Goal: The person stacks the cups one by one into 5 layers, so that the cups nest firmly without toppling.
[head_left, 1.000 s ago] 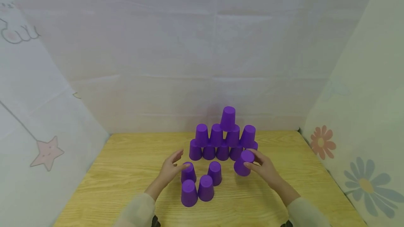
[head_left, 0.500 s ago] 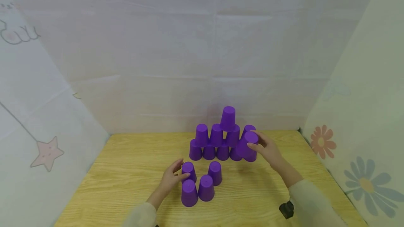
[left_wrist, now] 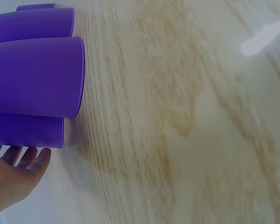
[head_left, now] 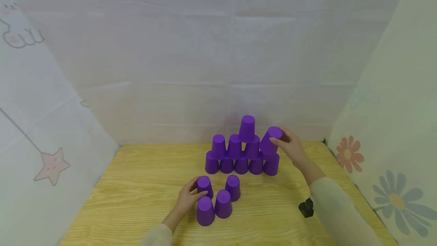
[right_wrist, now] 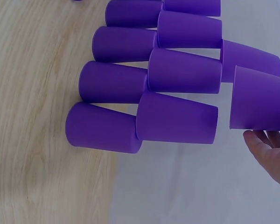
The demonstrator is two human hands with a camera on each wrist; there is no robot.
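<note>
Purple cups, all upside down, form a stacked pyramid (head_left: 234,147): a bottom row, a second row and a single cup (head_left: 247,129) on top. My right hand (head_left: 294,152) grips another purple cup (head_left: 272,139), thumb in front. In the right wrist view this held cup (right_wrist: 261,100) hangs just above the second row's end cup (right_wrist: 177,119), apart from it and near the single top cup (right_wrist: 249,58). Nearer to me, my left hand (head_left: 186,199) curls its thumb and fingers round a standing cup (head_left: 205,186). In the left wrist view its fingertips (left_wrist: 43,156) touch that cup's side.
Beside the left hand's cup stand several more upside-down cups, such as the front one (head_left: 205,212) and the right one (head_left: 233,188). A wooden table (head_left: 146,170) lies beneath, with white cloth (head_left: 170,117) behind and at both sides. A black object (head_left: 306,208) shows by the right sleeve.
My right hand has lifted its cup from in front of the pyramid, up and back, to the upper right end. The left hand has moved slightly toward me and closed round its cup.
</note>
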